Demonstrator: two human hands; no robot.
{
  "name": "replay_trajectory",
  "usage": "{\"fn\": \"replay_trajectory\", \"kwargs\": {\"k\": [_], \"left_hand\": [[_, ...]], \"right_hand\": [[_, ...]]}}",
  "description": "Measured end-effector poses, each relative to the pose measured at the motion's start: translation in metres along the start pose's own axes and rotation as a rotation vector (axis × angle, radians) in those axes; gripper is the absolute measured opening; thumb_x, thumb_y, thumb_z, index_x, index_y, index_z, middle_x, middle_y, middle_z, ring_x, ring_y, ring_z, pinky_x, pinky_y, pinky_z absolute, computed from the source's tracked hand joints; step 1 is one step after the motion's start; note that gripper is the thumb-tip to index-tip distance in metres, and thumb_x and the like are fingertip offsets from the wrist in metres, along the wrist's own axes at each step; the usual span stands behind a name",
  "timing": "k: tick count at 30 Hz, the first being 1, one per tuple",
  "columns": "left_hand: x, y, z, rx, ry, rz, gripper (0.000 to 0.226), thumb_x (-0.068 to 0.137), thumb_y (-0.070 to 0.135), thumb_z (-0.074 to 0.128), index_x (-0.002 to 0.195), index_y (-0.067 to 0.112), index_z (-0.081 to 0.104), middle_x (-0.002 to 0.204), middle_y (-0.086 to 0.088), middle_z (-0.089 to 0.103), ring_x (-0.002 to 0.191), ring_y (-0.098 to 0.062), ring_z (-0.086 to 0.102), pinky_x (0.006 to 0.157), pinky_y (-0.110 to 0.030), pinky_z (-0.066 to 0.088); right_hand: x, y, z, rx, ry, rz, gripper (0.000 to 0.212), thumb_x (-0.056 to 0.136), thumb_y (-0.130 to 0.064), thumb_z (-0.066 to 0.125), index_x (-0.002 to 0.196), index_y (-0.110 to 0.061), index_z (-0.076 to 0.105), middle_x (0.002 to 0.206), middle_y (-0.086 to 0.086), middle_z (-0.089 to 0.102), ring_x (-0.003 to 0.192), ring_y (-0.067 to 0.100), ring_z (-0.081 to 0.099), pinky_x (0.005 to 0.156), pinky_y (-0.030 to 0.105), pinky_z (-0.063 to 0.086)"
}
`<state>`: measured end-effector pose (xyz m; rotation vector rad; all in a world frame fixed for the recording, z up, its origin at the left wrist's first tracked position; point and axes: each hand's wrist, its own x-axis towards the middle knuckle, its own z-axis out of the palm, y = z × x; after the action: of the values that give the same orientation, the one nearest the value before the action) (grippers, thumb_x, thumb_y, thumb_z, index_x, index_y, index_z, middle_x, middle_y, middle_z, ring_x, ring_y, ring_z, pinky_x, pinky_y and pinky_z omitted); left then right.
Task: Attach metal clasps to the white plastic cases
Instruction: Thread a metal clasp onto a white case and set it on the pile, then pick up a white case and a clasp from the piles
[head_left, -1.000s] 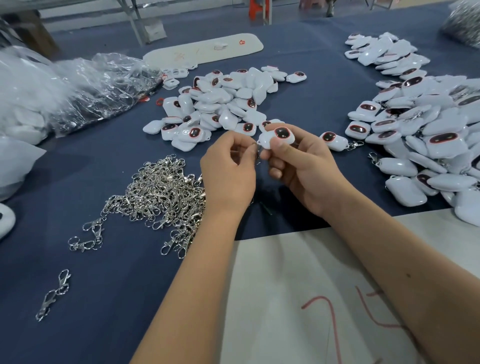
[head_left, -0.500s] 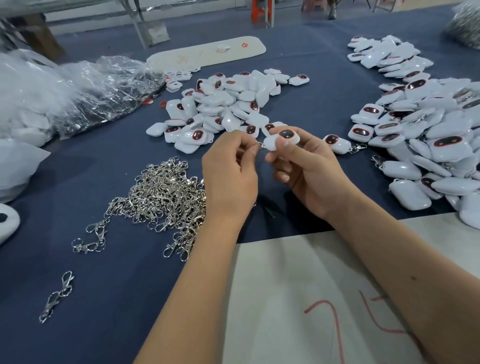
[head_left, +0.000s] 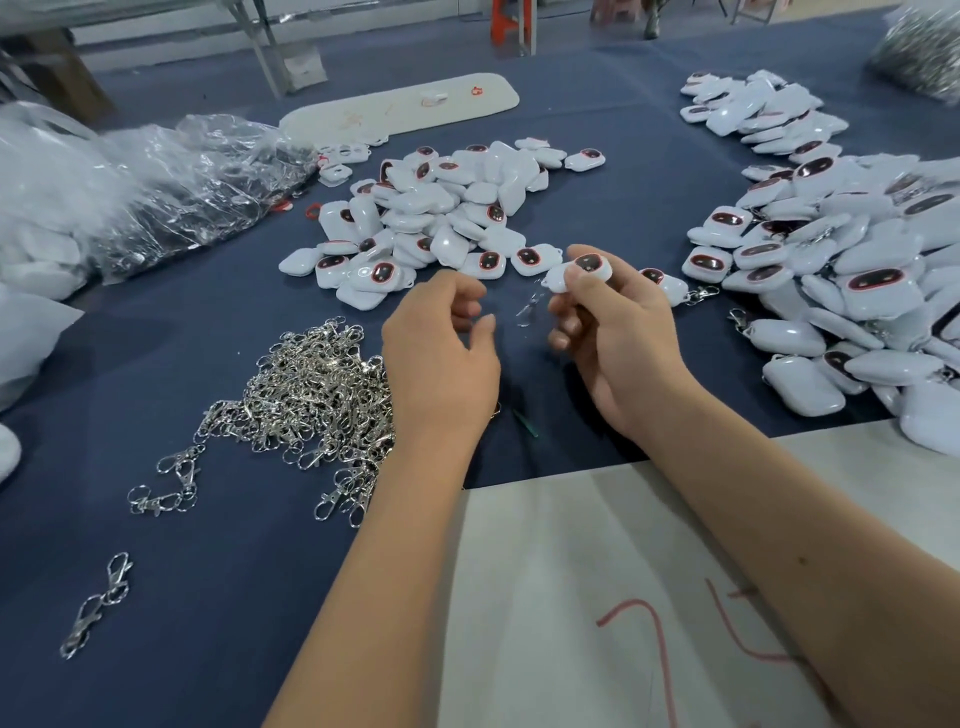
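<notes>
My right hand pinches a white plastic case with a dark red-rimmed window between thumb and fingers. A metal clasp, blurred, hangs from the case's left end. My left hand hovers just left of the clasp, fingers loosely curled and holding nothing. A heap of loose metal clasps lies on the blue cloth under and left of my left hand. A pile of white cases sits beyond my hands. A larger pile of cases, several with clasps on, spreads to the right.
Clear plastic bags lie at the far left. A white sheet with red marks covers the near table edge under my forearms. A lone clasp lies at the near left. A white oval board rests at the back.
My left hand has let go of the clasp and drawn away to the left with its fingers apart. The clasp now dangles from the case in my right hand.
</notes>
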<state>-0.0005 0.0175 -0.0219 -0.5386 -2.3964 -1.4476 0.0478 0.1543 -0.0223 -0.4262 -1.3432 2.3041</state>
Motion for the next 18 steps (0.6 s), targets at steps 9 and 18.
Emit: {"fn": "replay_trajectory", "kwargs": {"k": [9,18], "left_hand": [[0.002,-0.007,-0.007,0.156,0.031,-0.035,0.013,0.086,0.016,0.072,0.098,0.019,0.071,0.097,0.005,0.07,0.094,-0.014,0.061,0.094,-0.037,0.05],[0.002,-0.007,-0.006,0.201,-0.07,-0.091,0.006,0.088,0.022,0.071,0.094,0.022,0.07,0.099,0.002,0.069,0.099,-0.021,0.061,0.093,-0.042,0.05]], "right_hand": [[0.01,0.009,-0.004,-0.071,0.385,-0.124,0.031,0.088,0.004,0.049,0.096,-0.026,0.045,0.071,-0.018,0.055,0.054,0.002,0.045,0.065,0.025,0.043],[0.011,-0.003,-0.018,-0.417,0.5,-0.261,0.048,0.089,-0.001,0.047,0.133,-0.02,0.045,0.115,-0.004,0.049,0.093,0.01,0.044,0.088,0.024,0.043]]}}
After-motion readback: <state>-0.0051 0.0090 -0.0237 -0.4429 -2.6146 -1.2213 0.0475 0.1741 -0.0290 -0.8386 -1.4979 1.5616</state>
